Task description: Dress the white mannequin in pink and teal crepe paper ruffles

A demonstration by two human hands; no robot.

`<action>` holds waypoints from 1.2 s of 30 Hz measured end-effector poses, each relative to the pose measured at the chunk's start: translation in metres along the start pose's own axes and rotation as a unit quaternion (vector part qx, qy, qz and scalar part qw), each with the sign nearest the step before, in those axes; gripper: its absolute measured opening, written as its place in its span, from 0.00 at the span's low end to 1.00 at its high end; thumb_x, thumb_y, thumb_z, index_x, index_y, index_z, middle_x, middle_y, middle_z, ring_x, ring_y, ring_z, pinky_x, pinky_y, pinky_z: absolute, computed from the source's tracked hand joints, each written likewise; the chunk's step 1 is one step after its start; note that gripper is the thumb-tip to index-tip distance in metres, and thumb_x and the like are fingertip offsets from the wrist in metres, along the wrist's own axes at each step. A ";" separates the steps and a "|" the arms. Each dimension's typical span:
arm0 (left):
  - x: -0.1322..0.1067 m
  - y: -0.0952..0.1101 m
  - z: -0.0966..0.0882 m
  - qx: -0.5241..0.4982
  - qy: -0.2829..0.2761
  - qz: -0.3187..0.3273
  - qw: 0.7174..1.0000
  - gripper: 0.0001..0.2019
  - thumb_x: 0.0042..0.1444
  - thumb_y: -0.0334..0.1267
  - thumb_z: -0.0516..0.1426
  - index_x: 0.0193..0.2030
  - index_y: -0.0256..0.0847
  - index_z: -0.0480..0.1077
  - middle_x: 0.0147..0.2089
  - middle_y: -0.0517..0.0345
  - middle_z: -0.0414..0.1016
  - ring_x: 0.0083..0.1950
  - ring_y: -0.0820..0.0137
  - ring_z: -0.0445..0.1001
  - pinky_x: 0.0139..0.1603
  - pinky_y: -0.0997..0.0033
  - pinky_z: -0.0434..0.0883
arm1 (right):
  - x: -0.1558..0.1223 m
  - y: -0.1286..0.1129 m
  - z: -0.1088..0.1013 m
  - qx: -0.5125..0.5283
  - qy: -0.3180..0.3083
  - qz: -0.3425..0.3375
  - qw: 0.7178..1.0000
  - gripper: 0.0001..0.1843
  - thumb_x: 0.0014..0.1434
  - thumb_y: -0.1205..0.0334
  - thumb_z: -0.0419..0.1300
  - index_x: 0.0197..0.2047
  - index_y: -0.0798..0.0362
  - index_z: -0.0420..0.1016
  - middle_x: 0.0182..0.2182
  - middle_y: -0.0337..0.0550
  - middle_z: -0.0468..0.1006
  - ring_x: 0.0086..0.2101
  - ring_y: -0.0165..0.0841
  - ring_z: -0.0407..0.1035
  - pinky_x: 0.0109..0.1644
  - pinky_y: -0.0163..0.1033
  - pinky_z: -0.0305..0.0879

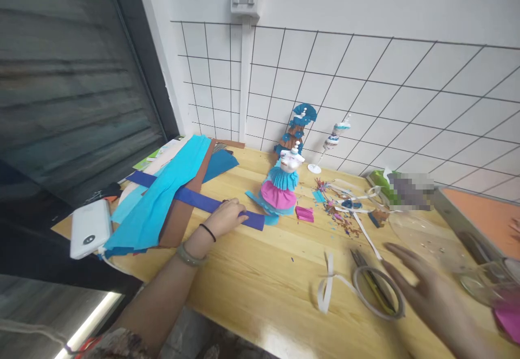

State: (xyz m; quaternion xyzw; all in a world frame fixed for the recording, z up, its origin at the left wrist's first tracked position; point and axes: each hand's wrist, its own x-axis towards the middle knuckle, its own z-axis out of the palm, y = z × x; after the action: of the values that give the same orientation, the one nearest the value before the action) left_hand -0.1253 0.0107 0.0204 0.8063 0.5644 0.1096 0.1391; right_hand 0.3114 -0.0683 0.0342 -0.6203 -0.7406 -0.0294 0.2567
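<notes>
My left hand (226, 216) rests with curled fingers on a long dark blue paper strip (195, 199) that crosses a stack of light blue, brown and teal paper sheets (170, 194). My right hand (430, 288), blurred, hovers with fingers stretched out above the table, just right of a roll of clear tape (378, 293) and scissors (371, 280). It holds nothing. A paper doll with a pink and blue skirt (280, 188) stands in the middle of the wooden table (260, 272).
Two more paper figures (296, 129) (335, 137) stand by the tiled wall. Paper scraps and white strips (349, 213) litter the table. A white power bank (90, 228) lies at the left edge. A clear bowl (422, 234), a glass jar (498, 283) and a tray (479, 213) sit at right.
</notes>
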 end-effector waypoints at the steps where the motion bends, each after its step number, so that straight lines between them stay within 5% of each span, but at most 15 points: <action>1: -0.002 0.001 -0.002 0.003 -0.011 0.002 1.000 0.15 0.58 0.43 0.52 0.38 0.36 0.76 0.39 0.46 0.74 0.44 0.61 0.73 0.47 0.65 0.66 | 0.009 -0.011 0.017 0.005 -0.040 -0.032 0.999 0.18 0.61 0.51 0.51 0.52 0.46 0.68 0.51 0.53 0.73 0.46 0.46 0.71 0.46 0.50 0.72; 6: -0.009 0.007 -0.015 0.013 -0.056 0.005 0.998 0.20 0.58 0.45 0.51 0.23 0.37 0.74 0.28 0.47 0.75 0.34 0.62 0.73 0.37 0.66 0.65 | 0.060 -0.054 0.084 -0.007 -0.097 -0.146 0.984 0.22 0.60 0.61 0.48 0.55 0.58 0.67 0.52 0.59 0.71 0.51 0.47 0.68 0.54 0.52 0.65; 14: 0.013 0.023 -0.041 -0.002 -0.014 -0.034 0.999 0.14 0.55 0.45 0.53 0.32 0.40 0.75 0.33 0.51 0.79 0.36 0.63 0.75 0.34 0.70 0.64 | 0.106 -0.062 0.124 -0.002 -0.146 -0.162 0.976 0.14 0.58 0.63 0.53 0.45 0.56 0.75 0.41 0.53 0.78 0.43 0.44 0.69 0.49 0.47 0.65; 17: 0.024 0.034 -0.053 -0.009 0.047 -0.047 0.998 0.15 0.57 0.45 0.50 0.35 0.39 0.75 0.34 0.50 0.78 0.36 0.62 0.75 0.34 0.69 0.64 | 0.107 -0.062 0.124 -0.001 -0.155 -0.147 0.977 0.13 0.58 0.63 0.53 0.43 0.55 0.76 0.37 0.52 0.78 0.40 0.43 0.69 0.47 0.46 0.64; 20: 0.031 0.047 -0.064 -0.090 0.166 -0.038 0.981 0.14 0.58 0.42 0.50 0.34 0.39 0.75 0.33 0.52 0.78 0.35 0.66 0.75 0.34 0.70 0.66 | 0.105 -0.063 0.123 0.010 -0.149 -0.121 0.981 0.15 0.58 0.64 0.53 0.47 0.56 0.74 0.38 0.53 0.78 0.40 0.44 0.69 0.46 0.46 0.63; 28: 0.048 0.074 -0.087 -0.295 0.448 0.009 0.844 0.09 0.56 0.37 0.55 0.42 0.39 0.74 0.35 0.55 0.77 0.36 0.71 0.74 0.37 0.72 0.70 | 0.109 -0.073 0.105 0.114 -0.094 -0.026 0.989 0.21 0.57 0.59 0.53 0.53 0.56 0.69 0.32 0.48 0.78 0.34 0.40 0.72 0.40 0.46 0.67; 33: 0.055 0.085 -0.089 -0.351 0.514 0.065 0.780 0.12 0.57 0.35 0.55 0.48 0.40 0.70 0.40 0.54 0.75 0.42 0.71 0.73 0.43 0.70 0.70 | 0.121 -0.092 0.068 0.226 0.037 0.040 0.973 0.22 0.58 0.50 0.55 0.51 0.54 0.65 0.32 0.44 0.75 0.31 0.36 0.71 0.35 0.43 0.69; 36: 0.059 0.087 -0.084 -0.372 0.492 0.081 0.783 0.15 0.57 0.37 0.56 0.52 0.41 0.67 0.42 0.53 0.74 0.45 0.70 0.73 0.45 0.68 0.69 | 0.127 -0.119 0.043 0.357 0.156 0.072 0.918 0.21 0.55 0.49 0.59 0.48 0.52 0.64 0.33 0.42 0.72 0.31 0.33 0.70 0.36 0.42 0.69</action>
State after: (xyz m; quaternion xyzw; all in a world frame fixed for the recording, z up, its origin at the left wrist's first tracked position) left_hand -0.0570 0.0468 0.1309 0.5714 0.4044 0.7035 0.1225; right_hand 0.1727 0.0350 0.0832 -0.5264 -0.6060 0.1593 0.5748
